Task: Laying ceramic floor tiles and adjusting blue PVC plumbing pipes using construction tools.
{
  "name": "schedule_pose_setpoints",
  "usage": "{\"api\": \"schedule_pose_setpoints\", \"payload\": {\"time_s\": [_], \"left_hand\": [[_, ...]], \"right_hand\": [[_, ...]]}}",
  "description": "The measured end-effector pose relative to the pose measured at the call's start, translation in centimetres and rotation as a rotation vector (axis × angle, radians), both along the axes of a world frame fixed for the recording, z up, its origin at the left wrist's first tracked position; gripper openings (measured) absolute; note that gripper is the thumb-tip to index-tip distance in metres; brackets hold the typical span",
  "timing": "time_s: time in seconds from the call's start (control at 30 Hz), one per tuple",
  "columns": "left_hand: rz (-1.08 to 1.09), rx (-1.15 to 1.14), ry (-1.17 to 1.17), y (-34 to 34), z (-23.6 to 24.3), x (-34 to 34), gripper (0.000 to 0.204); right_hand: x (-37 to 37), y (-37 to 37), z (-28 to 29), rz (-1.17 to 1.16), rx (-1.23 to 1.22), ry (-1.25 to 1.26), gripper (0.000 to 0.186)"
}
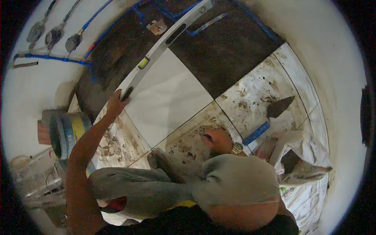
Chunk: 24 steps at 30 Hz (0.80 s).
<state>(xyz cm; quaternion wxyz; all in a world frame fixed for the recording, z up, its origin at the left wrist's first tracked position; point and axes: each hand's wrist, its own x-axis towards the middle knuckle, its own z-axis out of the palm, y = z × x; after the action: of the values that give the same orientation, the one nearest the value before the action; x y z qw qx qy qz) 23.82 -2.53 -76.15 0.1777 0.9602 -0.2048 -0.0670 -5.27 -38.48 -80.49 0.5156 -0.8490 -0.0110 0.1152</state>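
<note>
A long silver spirit level (158, 48) with a yellow-green vial lies slanting along the far-left side of a clean white floor tile (169, 100). My left hand (116, 105) grips its near end, by the dark hand slot. In front of my bent knee, low over the dirty tiles, is my right hand (216, 141), with a watch (237, 148) on its wrist. Its fingers are curled in, and what they hold, if anything, is hidden. To the right of that hand a trowel with a blue handle (256, 133) and a mortar-caked blade (281, 107) lies on a tile.
Dark bare floor (231, 51) spreads beyond the white tile, crossed by blue pipes (250, 17). Buckets (64, 133) and a clear plastic box (39, 178) stand at left. An opened white sack (303, 156) sits at right. Water meters (55, 37) line the left wall.
</note>
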Motion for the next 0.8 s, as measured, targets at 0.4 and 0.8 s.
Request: {"api": "schedule_pose_setpoints", "payload": {"time_s": [0.4, 0.8], "left_hand": [[-0.138, -0.127, -0.196, 0.8, -9.4, 8.2, 0.04], [-0.183, 0.002, -0.152, -1.2, -10.1, 9.3, 0.041]], "right_hand": [[-5.1, 2.8, -5.2, -0.35, -0.21, 0.193, 0.021], [-3.9, 1.5, -4.2, -0.355, -0.023, 0.042, 0.019]]}}
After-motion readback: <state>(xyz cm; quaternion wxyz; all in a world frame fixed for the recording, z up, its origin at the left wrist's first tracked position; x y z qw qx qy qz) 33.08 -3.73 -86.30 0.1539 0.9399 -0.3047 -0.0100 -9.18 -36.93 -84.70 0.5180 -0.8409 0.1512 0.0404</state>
